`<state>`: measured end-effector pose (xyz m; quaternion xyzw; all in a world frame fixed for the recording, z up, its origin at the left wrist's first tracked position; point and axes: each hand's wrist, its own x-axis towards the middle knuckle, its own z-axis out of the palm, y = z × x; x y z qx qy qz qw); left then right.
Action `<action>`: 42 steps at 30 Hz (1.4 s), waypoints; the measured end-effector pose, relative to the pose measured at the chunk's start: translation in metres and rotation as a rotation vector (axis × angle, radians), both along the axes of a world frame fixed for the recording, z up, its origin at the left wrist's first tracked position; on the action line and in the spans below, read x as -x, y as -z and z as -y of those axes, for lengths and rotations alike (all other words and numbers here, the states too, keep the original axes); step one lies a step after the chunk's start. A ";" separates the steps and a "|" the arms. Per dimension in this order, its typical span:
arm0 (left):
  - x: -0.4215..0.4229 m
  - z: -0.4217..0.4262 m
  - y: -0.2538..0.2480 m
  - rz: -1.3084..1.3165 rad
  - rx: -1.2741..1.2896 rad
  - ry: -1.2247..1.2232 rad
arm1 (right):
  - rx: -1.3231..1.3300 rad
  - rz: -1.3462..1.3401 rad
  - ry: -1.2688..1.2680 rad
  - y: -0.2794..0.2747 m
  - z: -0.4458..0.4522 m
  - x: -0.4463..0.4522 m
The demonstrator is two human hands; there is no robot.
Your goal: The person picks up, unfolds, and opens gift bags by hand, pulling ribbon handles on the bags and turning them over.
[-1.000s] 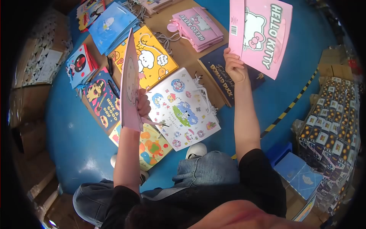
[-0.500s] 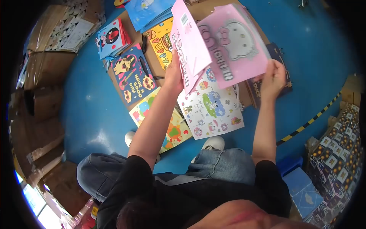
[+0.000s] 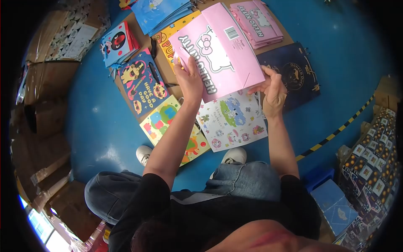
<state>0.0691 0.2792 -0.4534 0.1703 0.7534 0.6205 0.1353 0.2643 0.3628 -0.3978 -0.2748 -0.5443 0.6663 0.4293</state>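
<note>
A pink Hello Kitty paper gift bag [image 3: 218,50] is held up in front of me, its folded base panel with a barcode facing up on the right. My left hand [image 3: 189,77] grips the bag's left side, thumb on the printed face. My right hand [image 3: 273,92] has its fingers bent at the lower right corner of the bag, by the base edge. Beneath it lies a white bag with small cartoon prints [image 3: 233,122]. A dark blue Donald Duck bag [image 3: 294,75] lies just beyond my right hand.
More pink Hello Kitty bags [image 3: 260,25] are piled at the back right on cardboard. Blue bags [image 3: 161,14], a yellow bag [image 3: 164,46], red-and-blue bags [image 3: 119,42], a dog-print bag [image 3: 145,84] and a pale yellow bag [image 3: 161,117] lie around. Cartons [image 3: 50,80] stand left.
The second pink printed face in my right hand is no longer held apart. The held bag has turned flatter toward me, and my right hand has moved left and down to its corner.
</note>
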 end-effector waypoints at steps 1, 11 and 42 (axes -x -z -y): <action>0.000 0.001 0.004 0.001 0.000 0.000 | 0.000 0.001 0.000 0.000 0.000 0.000; -0.001 0.005 -0.029 0.318 -0.172 0.011 | 0.016 0.302 0.047 0.003 -0.008 0.003; 0.035 0.113 -0.018 0.930 -0.241 0.009 | -0.483 1.281 0.311 0.221 -0.330 0.014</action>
